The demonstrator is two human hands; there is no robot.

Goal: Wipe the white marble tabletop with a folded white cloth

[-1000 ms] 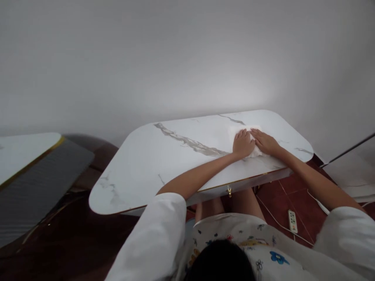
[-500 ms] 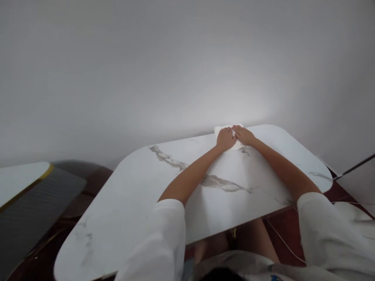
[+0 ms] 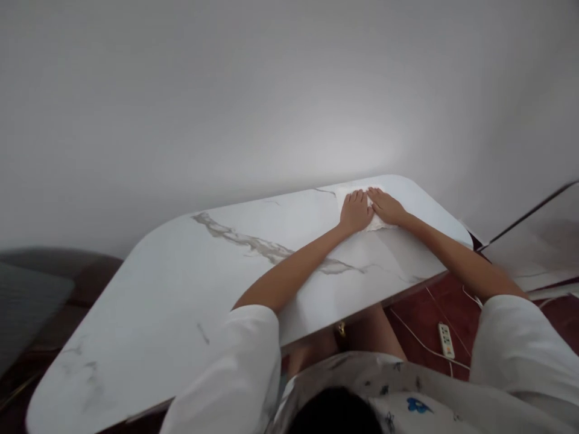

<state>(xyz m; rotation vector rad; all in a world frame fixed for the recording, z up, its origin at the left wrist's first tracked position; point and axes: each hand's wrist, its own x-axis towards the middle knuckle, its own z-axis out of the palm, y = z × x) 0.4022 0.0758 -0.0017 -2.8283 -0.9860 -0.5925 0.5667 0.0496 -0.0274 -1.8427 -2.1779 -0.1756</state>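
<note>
Wiping of the marble-look table (image 3: pixel 194 283) under way, judging by the pose: both palms pressed flat on 1 white cloth (image 3: pixel 379 220) at the far right corner of the top, close against the wall (image 3: pixel 226 108). Left hand (image 3: pixel 355 211) spread, fingers extended and lying on the cloth's left part, pinning rather than gripping. Right hand (image 3: pixel 385 206) likewise flat, fingers together, touching the left hand's fingertips on the cloth's upper edge. No closed grasp visible on either side. How much of the top is done, impossible to read: no streaks, no wet sheen, no dirt showing anywhere; the broad near and left stretch lies well apart from the cloth, so probably most of the surface left to cover. Count: 1 cloth, 1 table, 2 hands, 2 white sleeves, 1 power strip (image 3: pixel 446 340) on the red floor beneath the right arm, with thin white cables beside it.
</note>
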